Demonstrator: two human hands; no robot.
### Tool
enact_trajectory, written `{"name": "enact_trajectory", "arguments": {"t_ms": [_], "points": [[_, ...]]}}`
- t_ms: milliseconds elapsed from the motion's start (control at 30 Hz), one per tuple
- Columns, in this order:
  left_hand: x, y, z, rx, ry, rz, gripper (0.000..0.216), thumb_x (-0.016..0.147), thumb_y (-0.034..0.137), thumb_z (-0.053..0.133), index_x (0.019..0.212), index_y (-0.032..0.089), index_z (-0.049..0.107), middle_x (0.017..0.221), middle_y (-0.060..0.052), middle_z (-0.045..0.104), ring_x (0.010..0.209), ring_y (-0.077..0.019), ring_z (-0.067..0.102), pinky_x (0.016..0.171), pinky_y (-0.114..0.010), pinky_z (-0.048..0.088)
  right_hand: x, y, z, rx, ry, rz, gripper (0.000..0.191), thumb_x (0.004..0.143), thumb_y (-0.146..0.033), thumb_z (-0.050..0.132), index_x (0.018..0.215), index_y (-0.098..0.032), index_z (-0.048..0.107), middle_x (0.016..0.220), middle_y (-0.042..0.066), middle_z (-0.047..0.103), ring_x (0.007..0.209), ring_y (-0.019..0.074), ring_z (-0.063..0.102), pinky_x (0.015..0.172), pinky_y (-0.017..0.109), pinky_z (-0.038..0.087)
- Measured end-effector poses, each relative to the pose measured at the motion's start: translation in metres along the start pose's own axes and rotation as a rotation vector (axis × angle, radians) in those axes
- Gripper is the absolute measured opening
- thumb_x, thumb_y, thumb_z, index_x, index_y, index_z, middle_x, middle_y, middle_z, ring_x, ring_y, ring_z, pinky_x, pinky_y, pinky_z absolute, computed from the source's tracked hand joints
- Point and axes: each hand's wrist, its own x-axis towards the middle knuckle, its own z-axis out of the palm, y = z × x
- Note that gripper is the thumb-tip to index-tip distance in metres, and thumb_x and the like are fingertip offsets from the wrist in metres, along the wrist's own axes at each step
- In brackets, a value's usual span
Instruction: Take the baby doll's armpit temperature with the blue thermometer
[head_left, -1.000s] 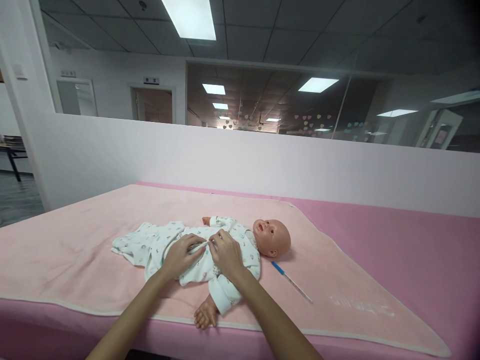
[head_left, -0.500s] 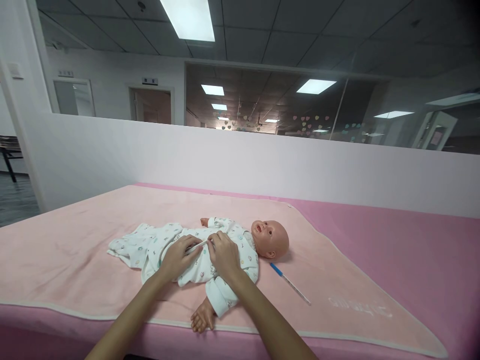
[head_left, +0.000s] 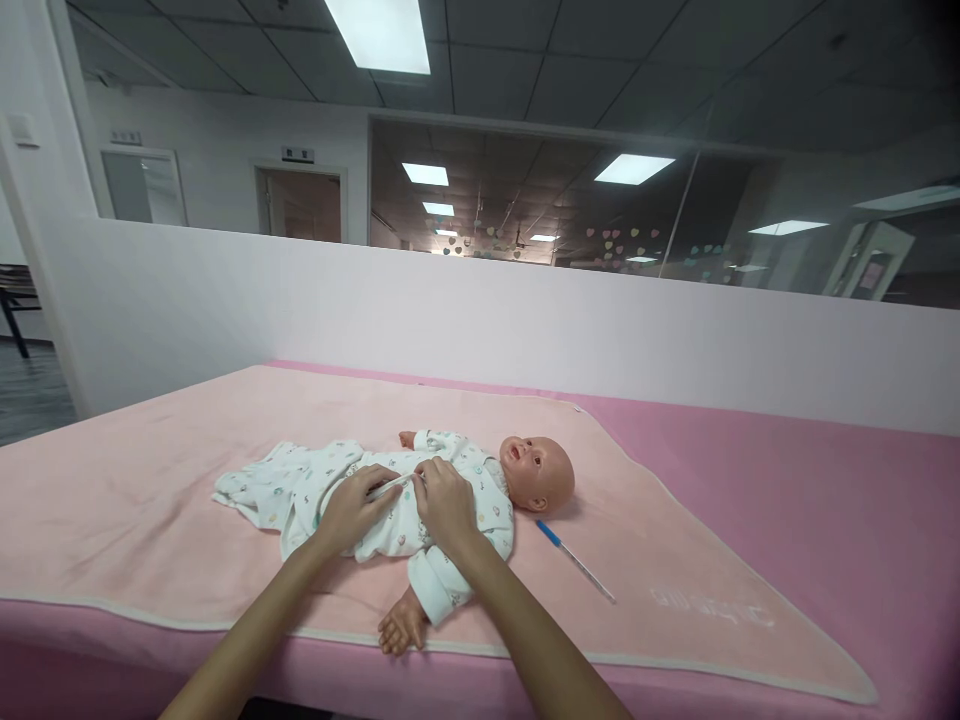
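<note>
A baby doll (head_left: pixel 547 474) lies on its back, its head towards the right. It wears a white patterned outfit (head_left: pixel 300 485) with long sleeves. My left hand (head_left: pixel 358 508) is closed on a fold at the front edge of the clothes, over the belly. Just right of it, my right hand (head_left: pixel 445 500) pinches the same front edge near the chest. A narrow white strip of fabric runs between the two hands; my fingertips partly hide it. Near the doll's head lies a thin clear stick with a blue end (head_left: pixel 576 562), touched by neither hand.
Under the doll a peach blanket (head_left: pixel 150 440) with a pale border covers part of the pink padded surface (head_left: pixel 840 470). A low white wall (head_left: pixel 480 320) with glass above it stands behind. A dark-legged piece of furniture (head_left: pixel 16 300) is at far left.
The whole view has shifted slightly, so the doll and blanket sit a little higher and further left. Both hands keep their hold on the clothes, with hardly any movement.
</note>
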Motion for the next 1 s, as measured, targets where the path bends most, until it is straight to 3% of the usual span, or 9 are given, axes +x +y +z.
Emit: {"name": "enact_trajectory", "arguments": {"t_ms": [333,567,833,1000], "points": [[0.002,-0.003,0.000,-0.083,-0.079,-0.112,0.031,0.078,0.045,0.042,0.089,0.020,0.057,0.084,-0.003,0.060,0.079,-0.0202,0.053,0.069,-0.030,0.042,0.000,0.001,0.004,-0.026,-0.003,-0.001,0.012,0.086,-0.026,0.042,0.083,-0.021,0.052,0.081,0.001,0.055,0.076,0.0139,0.050,0.057,0.024,0.034],[0.002,0.000,0.001,-0.058,-0.118,-0.058,0.023,0.080,0.036,0.037,0.086,0.023,0.055,0.090,-0.002,0.057,0.087,-0.0205,0.050,0.074,-0.031,0.039,-0.001,0.002,0.004,-0.038,-0.023,-0.014,0.012,0.086,-0.026,0.042,0.082,-0.021,0.052,0.080,0.002,0.054,0.076,0.0140,0.050,0.056,0.024,0.034],[0.000,-0.003,0.000,-0.189,-0.098,-0.040,0.029,0.081,0.034,0.039,0.103,0.023,0.053,0.091,-0.002,0.057,0.075,-0.0161,0.051,0.070,-0.028,0.041,0.000,0.002,0.005,-0.030,0.008,-0.011,0.012,0.085,-0.024,0.042,0.082,-0.021,0.053,0.079,0.001,0.055,0.074,0.0135,0.050,0.055,0.024,0.034],[0.004,-0.009,0.004,-0.196,-0.061,-0.067,0.030,0.081,0.040,0.040,0.094,0.023,0.061,0.096,-0.004,0.058,0.087,-0.0186,0.053,0.076,-0.030,0.041,0.000,0.002,0.006,-0.025,0.015,-0.011,0.011,0.085,-0.024,0.043,0.082,-0.022,0.054,0.078,0.000,0.055,0.075,0.0136,0.050,0.055,0.024,0.033]]}}
